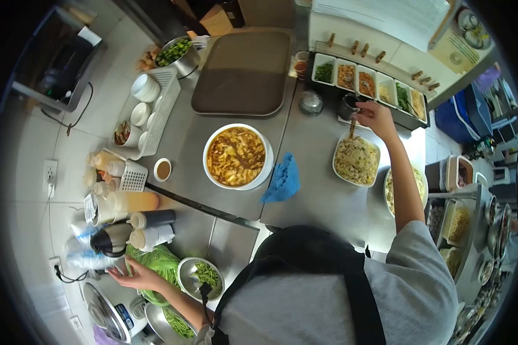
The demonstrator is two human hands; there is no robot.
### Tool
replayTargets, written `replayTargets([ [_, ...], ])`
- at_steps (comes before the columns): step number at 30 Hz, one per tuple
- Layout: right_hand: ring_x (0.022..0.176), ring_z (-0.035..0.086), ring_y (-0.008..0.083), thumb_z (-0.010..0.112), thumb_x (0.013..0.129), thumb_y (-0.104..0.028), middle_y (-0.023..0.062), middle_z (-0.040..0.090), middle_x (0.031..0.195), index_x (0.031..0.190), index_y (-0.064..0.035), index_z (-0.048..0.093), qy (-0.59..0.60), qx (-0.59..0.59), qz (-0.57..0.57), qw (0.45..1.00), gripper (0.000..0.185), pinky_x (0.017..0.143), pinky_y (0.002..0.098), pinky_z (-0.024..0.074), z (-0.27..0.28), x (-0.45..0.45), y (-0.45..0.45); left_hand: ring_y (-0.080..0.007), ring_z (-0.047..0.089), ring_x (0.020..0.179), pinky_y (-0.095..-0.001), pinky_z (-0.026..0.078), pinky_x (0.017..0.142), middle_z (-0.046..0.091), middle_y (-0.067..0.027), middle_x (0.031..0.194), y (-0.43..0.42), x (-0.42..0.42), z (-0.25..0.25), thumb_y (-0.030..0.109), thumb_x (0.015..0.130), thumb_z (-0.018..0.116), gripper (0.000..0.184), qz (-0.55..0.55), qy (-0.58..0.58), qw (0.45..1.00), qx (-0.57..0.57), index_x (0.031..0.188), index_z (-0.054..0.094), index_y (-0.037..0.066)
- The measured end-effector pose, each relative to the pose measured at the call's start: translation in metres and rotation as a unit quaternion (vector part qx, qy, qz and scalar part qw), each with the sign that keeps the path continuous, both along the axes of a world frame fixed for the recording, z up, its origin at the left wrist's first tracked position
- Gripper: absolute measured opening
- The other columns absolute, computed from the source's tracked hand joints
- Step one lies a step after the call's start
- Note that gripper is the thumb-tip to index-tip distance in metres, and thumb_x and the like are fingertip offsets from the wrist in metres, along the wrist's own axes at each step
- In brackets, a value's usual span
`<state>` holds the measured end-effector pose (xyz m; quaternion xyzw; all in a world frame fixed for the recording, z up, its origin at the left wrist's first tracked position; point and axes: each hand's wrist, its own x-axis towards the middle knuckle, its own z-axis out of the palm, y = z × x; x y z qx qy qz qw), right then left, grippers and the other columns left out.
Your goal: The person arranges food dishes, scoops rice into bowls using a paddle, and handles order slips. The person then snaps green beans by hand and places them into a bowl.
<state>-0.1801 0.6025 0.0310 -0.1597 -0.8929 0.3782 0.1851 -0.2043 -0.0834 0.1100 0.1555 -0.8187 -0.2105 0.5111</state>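
My right hand [375, 118] is closed in a pinch over the far edge of a square white bowl of fried rice [357, 162]. A small brown wooden clothespin [352, 127] hangs from its fingertips, like the clips on the back ledge. Right beside those fingers stands a dark jar [349, 107]. Off to the lower left, my left hand [135, 275] is open with its fingers spread, close to a black and steel pitcher [110, 240]. A green plastic bag [155, 265] lies under that forearm, near a metal bowl of cut greens [204, 279].
A large white bowl of brown egg-drop soup [236, 156] stands mid-counter beside a crumpled blue cloth [282, 179]. Behind it lies a brown tray [242, 75]. Topping containers [365, 81] line the back right. Another rice bowl [390, 192] sits partly under my right arm. Sauce bottles [135, 201] crowd the left.
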Motion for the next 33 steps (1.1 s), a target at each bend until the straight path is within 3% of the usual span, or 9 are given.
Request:
replayTargets([
  [5,0.054,0.056,0.0137,0.078,0.070,-0.013,0.0064,0.058,0.066,0.101,-0.0018,0.069,0.029,0.042,-0.024,0.998,0.034,0.055,0.0271,0.0451,0.014,0.004,-0.003,-0.0223,0.055,0.098,-0.0350,0.049,0.084,0.047,-0.0177,0.128,0.045,-0.023,0.041,0.006,0.089,0.060,0.052,-0.145,0.106,0.982,0.051,0.135,0.038,-0.002],
  [12,0.057,0.059,0.0192,0.076,0.071,-0.015,0.0103,0.061,0.067,0.085,-0.0067,0.073,-0.050,0.168,0.038,0.984,0.016,0.057,0.0310,0.0476,-0.001,0.006,-0.010,-0.0180,0.052,0.100,-0.0296,0.045,0.085,0.047,-0.0127,0.127,0.102,-0.033,0.007,-0.001,0.089,0.051,0.046,-0.317,0.039,0.921,0.221,0.134,0.038,0.000],
  [18,0.059,0.057,0.0090,0.071,0.081,-0.012,0.0025,0.064,0.068,0.090,-0.0015,0.069,0.046,-0.164,-0.093,0.981,0.014,0.054,0.0239,0.0452,0.017,-0.003,-0.031,-0.0155,0.053,0.099,-0.0282,0.044,0.085,0.050,-0.0105,0.120,0.140,-0.053,-0.056,0.005,0.088,0.057,0.047,-0.418,-0.148,0.829,0.340,0.133,0.042,0.007],
  [19,0.067,0.059,0.0081,0.069,0.085,-0.014,0.0028,0.066,0.080,0.097,-0.0013,0.065,0.023,-0.152,-0.125,0.980,0.018,0.058,0.0220,0.0473,0.043,-0.006,-0.053,-0.0153,0.053,0.099,-0.0283,0.044,0.085,0.050,-0.0103,0.119,0.141,-0.060,-0.076,0.007,0.089,0.058,0.046,-0.431,-0.186,0.809,0.353,0.133,0.043,0.008],
  [21,0.076,0.062,0.0093,0.067,0.087,-0.014,0.0049,0.066,0.088,0.096,-0.0014,0.064,0.154,-0.248,-0.049,0.955,0.016,0.064,0.0225,0.0512,0.025,-0.032,-0.084,-0.0139,0.052,0.098,-0.0288,0.043,0.085,0.052,-0.0083,0.117,0.144,-0.079,-0.119,0.015,0.091,0.057,0.044,-0.423,-0.273,0.785,0.361,0.132,0.044,0.009],
  [23,0.083,0.064,0.0125,0.063,0.089,-0.015,0.0078,0.066,0.094,0.095,0.0001,0.062,0.149,-0.376,0.017,0.915,0.017,0.070,0.0266,0.0550,-0.024,-0.059,-0.122,-0.0208,0.054,0.107,-0.0364,0.042,0.092,0.050,-0.0084,0.126,0.165,-0.091,-0.128,0.035,0.097,0.046,0.046,-0.411,-0.355,0.710,0.448,0.136,0.042,0.012],
  [27,0.078,0.065,0.0172,0.066,0.087,-0.017,0.0140,0.064,0.092,0.098,0.0078,0.057,0.063,-0.460,-0.085,0.882,0.029,0.069,0.0283,0.0565,-0.102,-0.098,-0.183,-0.0224,0.051,0.115,-0.0407,0.039,0.098,0.050,-0.0085,0.131,0.186,-0.119,-0.135,0.047,0.098,0.037,0.053,-0.399,-0.410,0.593,0.566,0.136,0.042,0.010],
  [30,0.078,0.065,0.0194,0.066,0.086,-0.014,0.0130,0.064,0.091,0.099,0.0074,0.057,0.046,-0.547,-0.129,0.826,0.027,0.068,0.0286,0.0558,-0.106,-0.102,-0.225,-0.0225,0.050,0.118,-0.0422,0.038,0.100,0.052,-0.0091,0.131,0.184,-0.131,-0.162,0.051,0.098,0.034,0.057,-0.404,-0.426,0.537,0.605,0.134,0.044,0.009],
  [33,0.082,0.064,0.0204,0.062,0.089,-0.030,0.0116,0.063,0.096,0.113,0.0006,0.052,-0.001,-0.582,-0.116,0.805,0.040,0.072,0.0321,0.0540,-0.096,-0.088,-0.219,-0.0226,0.051,0.119,-0.0426,0.038,0.101,0.054,-0.0093,0.129,0.182,-0.126,-0.157,0.050,0.098,0.033,0.056,-0.414,-0.412,0.500,0.640,0.132,0.046,0.008],
])
